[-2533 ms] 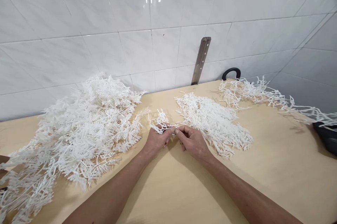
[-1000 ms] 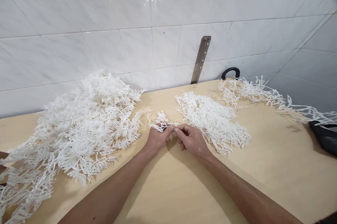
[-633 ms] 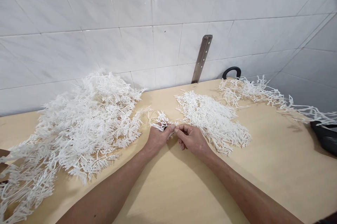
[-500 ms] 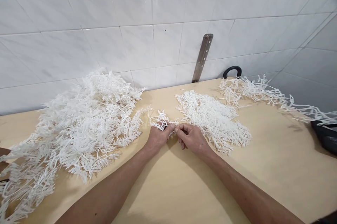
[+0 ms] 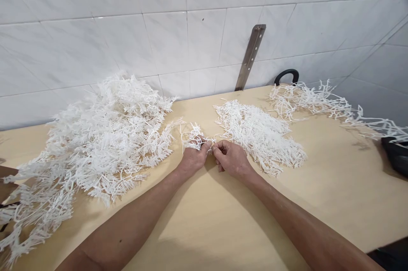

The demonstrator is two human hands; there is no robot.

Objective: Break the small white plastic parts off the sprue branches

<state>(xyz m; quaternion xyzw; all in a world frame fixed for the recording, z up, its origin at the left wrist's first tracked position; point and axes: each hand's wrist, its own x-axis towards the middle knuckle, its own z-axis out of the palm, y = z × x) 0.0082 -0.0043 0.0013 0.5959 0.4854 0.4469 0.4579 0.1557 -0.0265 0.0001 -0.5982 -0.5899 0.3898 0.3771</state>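
Note:
My left hand is closed on a white branching plastic sprig, whose thin stems stick up past the thumb. Close beside it, my right hand pinches with thumb and forefinger at the sprig's end; the exact bit between those fingertips is too small to make out. To the left lies a tall, tangled heap of white branching sprigs. Just beyond my right hand rests a flatter pile of white sprig pieces, lying mostly one way.
Barer white stems stretch along the table's right back side, near a black curved handle and a black object. A slotted metal strip leans on the tiled wall. Something brown sits at the left edge.
The view has tilted down slightly, so everything sits higher or shifted in it. My hands have drawn slightly apart at the fingertips; the left still holds the sprig. The piles look the same.

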